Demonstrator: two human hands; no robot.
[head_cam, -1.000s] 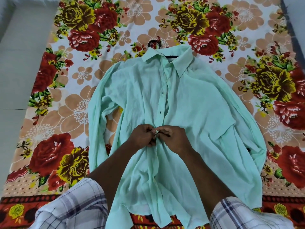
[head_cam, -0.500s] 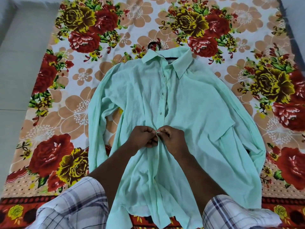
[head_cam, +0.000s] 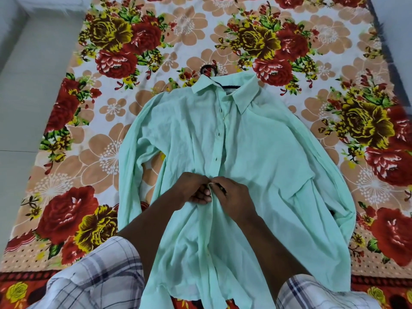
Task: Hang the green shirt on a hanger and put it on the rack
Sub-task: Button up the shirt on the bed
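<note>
The pale green shirt [head_cam: 263,152] lies face up on a flowered bedsheet, collar pointing away from me. A dark hanger [head_cam: 208,70] sits inside it; only its hook and a short stretch of bar show at the collar. The upper buttons along the placket look fastened. My left hand [head_cam: 194,188] and my right hand [head_cam: 229,192] meet at the placket near the shirt's middle, each pinching one edge of the fabric at a button. Below my hands the front hangs loose and rumpled.
The flowered bedsheet [head_cam: 111,134] covers a mattress that fills most of the view. A pale tiled floor [head_cam: 20,108] runs along the left side. My checked sleeves [head_cam: 98,279] show at the bottom edge. No rack is in view.
Both hands stay at the same spot on the placket, with small finger movements at the button. The shirt and hanger have not shifted.
</note>
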